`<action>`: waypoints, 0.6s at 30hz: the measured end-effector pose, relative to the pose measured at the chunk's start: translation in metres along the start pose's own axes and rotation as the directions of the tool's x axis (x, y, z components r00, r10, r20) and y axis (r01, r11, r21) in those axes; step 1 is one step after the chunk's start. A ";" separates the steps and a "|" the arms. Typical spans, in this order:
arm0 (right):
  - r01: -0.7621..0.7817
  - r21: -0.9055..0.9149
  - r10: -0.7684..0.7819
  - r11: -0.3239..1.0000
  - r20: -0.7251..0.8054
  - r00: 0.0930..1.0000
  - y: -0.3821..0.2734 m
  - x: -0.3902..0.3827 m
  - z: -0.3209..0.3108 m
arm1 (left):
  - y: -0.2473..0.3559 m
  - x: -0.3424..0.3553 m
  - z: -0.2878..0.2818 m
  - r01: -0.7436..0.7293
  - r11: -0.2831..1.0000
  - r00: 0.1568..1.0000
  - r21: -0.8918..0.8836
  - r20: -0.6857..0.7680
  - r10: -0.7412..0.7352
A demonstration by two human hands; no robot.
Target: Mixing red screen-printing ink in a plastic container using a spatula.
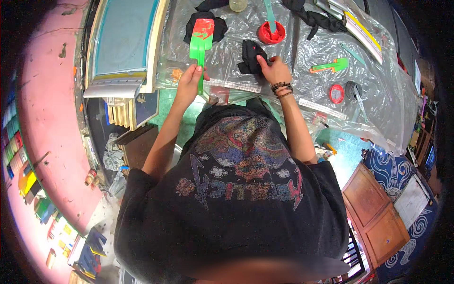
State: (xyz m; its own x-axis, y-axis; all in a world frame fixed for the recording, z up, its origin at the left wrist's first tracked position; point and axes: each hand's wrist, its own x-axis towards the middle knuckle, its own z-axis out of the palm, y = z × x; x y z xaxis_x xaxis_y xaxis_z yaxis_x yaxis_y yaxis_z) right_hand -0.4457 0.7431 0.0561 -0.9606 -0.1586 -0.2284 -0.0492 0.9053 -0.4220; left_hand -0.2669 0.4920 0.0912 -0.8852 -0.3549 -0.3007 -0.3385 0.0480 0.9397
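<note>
My left hand (190, 81) grips the handle of a green plastic spatula (201, 41) whose blade is smeared with red ink; the blade lies over a black rag (218, 24). My right hand (273, 70), with bead bracelets at the wrist, clutches a crumpled black cloth (249, 57) stained with a little red. Both rest on a table covered with clear plastic sheeting (312, 52).
A red ink tub (271, 34) with a teal stick in it stands beyond the cloth. A framed printing screen (124, 42) lies at the left. Another green spatula (331, 66), tape rolls (344, 92) and a ruler (326, 109) lie at the right. A wooden cabinet (376, 213) stands at lower right.
</note>
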 end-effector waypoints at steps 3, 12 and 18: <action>0.034 -0.125 -0.021 0.992 0.106 0.994 -0.010 0.005 0.011 | 0.000 -0.006 -0.003 -0.016 1.000 1.000 -0.004 -0.026 0.016; -0.315 0.912 -0.185 0.262 0.368 0.911 0.007 0.013 -0.005 | 0.023 -0.010 0.014 -0.070 0.991 0.996 -0.114 0.041 0.075; -0.227 0.974 -0.162 0.018 0.226 0.960 -0.048 0.002 -0.056 | 0.050 -0.002 0.030 -0.083 0.990 0.982 -0.116 0.159 0.101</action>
State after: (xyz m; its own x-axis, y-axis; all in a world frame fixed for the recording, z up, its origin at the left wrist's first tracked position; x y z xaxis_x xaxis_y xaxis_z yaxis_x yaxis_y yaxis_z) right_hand -0.4607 0.7212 0.1253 -0.8527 -0.3882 -0.3497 0.4833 -0.3319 -0.8101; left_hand -0.2915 0.5227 0.1338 -0.9545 -0.1948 -0.2259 -0.2241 -0.0316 0.9740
